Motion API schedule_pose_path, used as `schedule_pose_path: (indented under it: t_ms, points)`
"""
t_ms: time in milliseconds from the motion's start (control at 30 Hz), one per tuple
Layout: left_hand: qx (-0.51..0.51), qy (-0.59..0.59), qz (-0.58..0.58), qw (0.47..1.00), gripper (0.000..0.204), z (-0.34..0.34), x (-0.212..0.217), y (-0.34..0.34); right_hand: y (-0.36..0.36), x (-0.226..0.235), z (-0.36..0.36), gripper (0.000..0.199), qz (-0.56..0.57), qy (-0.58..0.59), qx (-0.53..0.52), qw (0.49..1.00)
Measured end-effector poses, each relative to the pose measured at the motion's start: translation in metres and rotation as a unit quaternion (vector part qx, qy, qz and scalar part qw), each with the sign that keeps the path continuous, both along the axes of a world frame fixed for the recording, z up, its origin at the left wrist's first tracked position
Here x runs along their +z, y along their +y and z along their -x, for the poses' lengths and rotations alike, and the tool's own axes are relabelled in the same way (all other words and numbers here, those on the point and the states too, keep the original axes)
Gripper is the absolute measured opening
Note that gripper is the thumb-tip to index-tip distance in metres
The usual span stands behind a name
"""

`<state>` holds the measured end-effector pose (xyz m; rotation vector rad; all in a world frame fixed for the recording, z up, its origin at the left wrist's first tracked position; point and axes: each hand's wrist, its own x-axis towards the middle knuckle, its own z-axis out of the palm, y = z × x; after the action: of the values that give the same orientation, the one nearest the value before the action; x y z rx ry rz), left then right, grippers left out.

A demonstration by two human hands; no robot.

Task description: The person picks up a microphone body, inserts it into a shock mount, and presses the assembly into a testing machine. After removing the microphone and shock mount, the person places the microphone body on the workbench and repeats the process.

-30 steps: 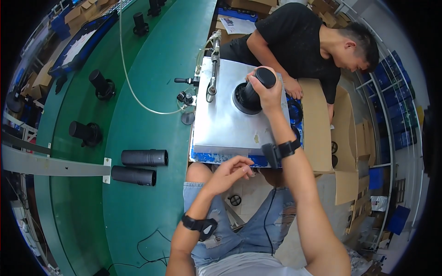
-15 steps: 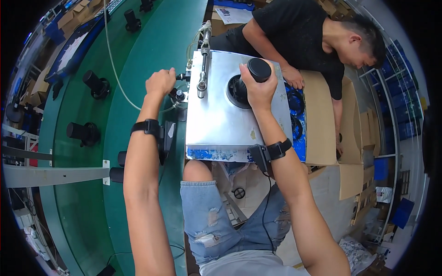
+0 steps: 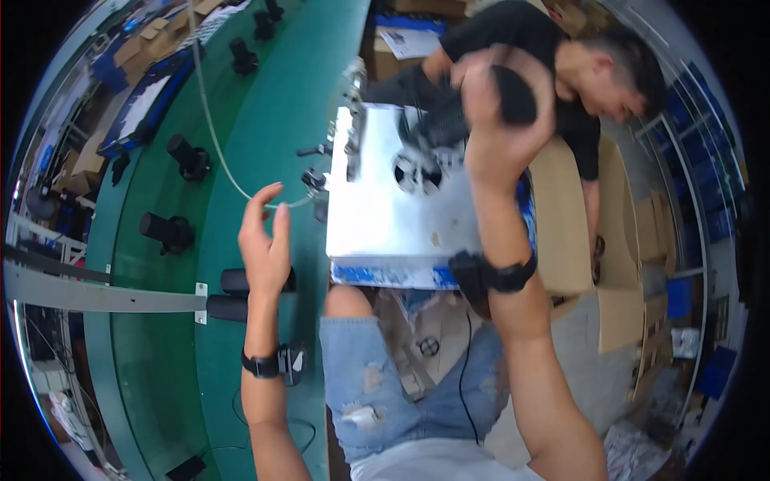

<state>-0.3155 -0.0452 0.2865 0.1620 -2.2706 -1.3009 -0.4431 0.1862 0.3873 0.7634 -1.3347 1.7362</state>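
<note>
My right hand [image 3: 505,136], blurred by motion, is wrapped round a black cylindrical part [image 3: 515,94] with a wider flanged base. It holds the part tilted, above and apart from the silver metal box [image 3: 385,228]. In the box's top is a round black spoked seat [image 3: 417,171], now uncovered. My left hand [image 3: 267,244] holds nothing, its thumb and fingers apart, over the green surface. Two black cylinders [image 3: 234,280] lie beside it. A small valve with a black lever [image 3: 313,150] sits at the box's left edge, beside a metal rod fixture [image 3: 353,120].
Several black flanged cylinders [image 3: 167,231] stand along the green surface [image 3: 249,120]. A grey metal bar [image 3: 104,301] crosses at the left. On the right, a co-worker [image 3: 513,32] in a black shirt reaches into an open cardboard box [image 3: 622,240]. A thin hose [image 3: 210,128] hangs at the left.
My right hand has lifted the black part off the seat in the metal box and tilted it. The left hand has let go of the valve lever and drawn back toward me.
</note>
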Motion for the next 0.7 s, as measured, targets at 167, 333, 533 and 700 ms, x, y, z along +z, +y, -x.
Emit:
schedule_pose_path:
  t_ms: [167, 333, 533, 700]
  points:
    - [0.010, 0.164, 0.011, 0.986, 0.059, -0.069, 0.040, 0.056, -0.017, 0.082, -0.068, 0.061, -0.210, 0.157, -0.044, 0.964]
    - [-0.095, -0.039, -0.099, 0.990, 0.079, -0.157, -0.010, 0.070, -0.034, -0.028, -0.181, 0.052, -0.199, -0.123, 0.303, 0.924]
    - [0.036, -0.079, -0.067, 0.994, 0.049, -0.230, -0.029, 0.054, 0.006, -0.107, -0.251, 0.060, -0.317, -0.170, 0.277, 0.891]
    - [0.319, 0.025, -0.003, 0.947, 0.056, -0.282, -0.073, -0.090, 0.044, -0.194, -0.262, 0.042, -0.347, -0.376, 0.241, 0.825]
